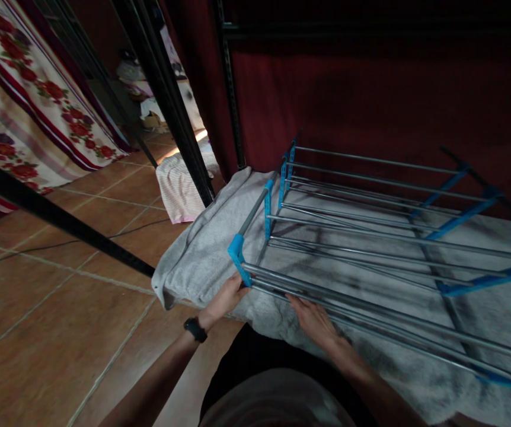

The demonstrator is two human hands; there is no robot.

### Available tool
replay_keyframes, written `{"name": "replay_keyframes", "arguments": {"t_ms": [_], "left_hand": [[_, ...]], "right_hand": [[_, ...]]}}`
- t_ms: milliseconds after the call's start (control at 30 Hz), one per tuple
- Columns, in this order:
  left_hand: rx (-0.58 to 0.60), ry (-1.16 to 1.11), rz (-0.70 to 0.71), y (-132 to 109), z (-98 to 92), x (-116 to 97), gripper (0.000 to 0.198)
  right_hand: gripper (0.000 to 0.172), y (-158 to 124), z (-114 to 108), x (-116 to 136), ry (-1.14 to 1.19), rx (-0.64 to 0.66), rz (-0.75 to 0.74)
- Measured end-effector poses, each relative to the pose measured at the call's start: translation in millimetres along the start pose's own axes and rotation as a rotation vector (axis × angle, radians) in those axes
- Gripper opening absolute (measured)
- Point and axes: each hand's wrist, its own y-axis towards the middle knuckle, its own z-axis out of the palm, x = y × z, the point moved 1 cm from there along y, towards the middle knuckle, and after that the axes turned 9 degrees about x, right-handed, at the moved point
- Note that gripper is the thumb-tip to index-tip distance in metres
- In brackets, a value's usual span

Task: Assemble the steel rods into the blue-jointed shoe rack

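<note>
A rack of metal tubes with blue plastic joints (pixel 236 249) lies on a grey blanket (pixel 211 237). My left hand (pixel 227 295) is at the rack's near left corner, its fingers closed around the bottom of the blue joint and partly hidden by it. A dark watch (pixel 195 330) is on that wrist. To the right, my right hand (pixel 311 317) touches the nearest tubes from the front; its fingertips pass beneath the tubes, so their grip is hidden. The far end of the rack has more blue bars (pixel 491 279).
Black metal posts (pixel 166 95) and a slanting black bar (pixel 60 216) stand at the left. Behind the rack hangs a dark red cloth (pixel 348 112). A floral curtain (pixel 37 89), a striped cloth (pixel 182 187) and a thin cable (pixel 64 242) over the tiled floor (pixel 33 314) are also there.
</note>
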Motion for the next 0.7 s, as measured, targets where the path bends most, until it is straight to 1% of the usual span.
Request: {"name": "replay_keyframes", "arguments": {"t_ms": [233, 333, 500, 600, 700], "left_hand": [[-0.027, 0.007, -0.03, 1.2, 5.6, 4.2, 0.007], [-0.043, 0.004, -0.044, 2.5, 8.0, 7.2, 0.006], [-0.053, -0.01, -0.014, 4.7, 10.0, 7.2, 0.005], [-0.056, -0.017, -0.004, 5.1, 9.6, 6.8, 0.006], [-0.035, -0.022, 0.008, 5.5, 7.6, 7.0, 0.005]], "right_hand": [[0.053, 4.7, 5.4, -7.2, 0.019, -0.023, -0.013], [0.054, 6.3, 6.7, -9.4, 0.012, -0.047, -0.053], [0.051, 6.5, 8.3, -12.4, 0.023, -0.082, -0.081], [0.053, 7.7, 8.6, -14.6, 0.001, -0.074, -0.094], [0.053, 8.8, 7.8, -15.9, -0.003, -0.055, -0.115]]}}
